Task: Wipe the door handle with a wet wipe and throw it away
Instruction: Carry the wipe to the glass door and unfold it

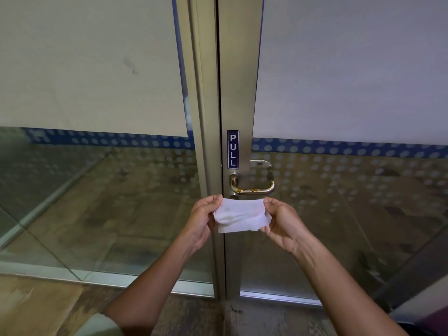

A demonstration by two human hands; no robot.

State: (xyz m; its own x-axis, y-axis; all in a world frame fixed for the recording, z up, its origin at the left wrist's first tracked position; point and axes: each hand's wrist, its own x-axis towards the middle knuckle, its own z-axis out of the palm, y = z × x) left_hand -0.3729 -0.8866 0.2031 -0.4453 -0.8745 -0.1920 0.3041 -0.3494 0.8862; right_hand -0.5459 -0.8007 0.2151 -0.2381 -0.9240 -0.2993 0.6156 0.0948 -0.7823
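A metal lever door handle [253, 188] sticks out of the door frame below a blue PULL sign [233, 149]; brownish stains run along its horizontal bar. Just under the handle a white wet wipe [241, 215] is stretched out flat between both hands. My left hand [202, 219] pinches its left edge and my right hand [282, 223] pinches its right edge. The wipe does not touch the handle; a small gap lies between them.
The handle belongs to a glass door [339, 202] with a metal frame [238, 93], frosted film above and a blue dotted band. A fixed glass panel [97, 190] stands to the left. A metal threshold [189, 288] runs along the tiled floor.
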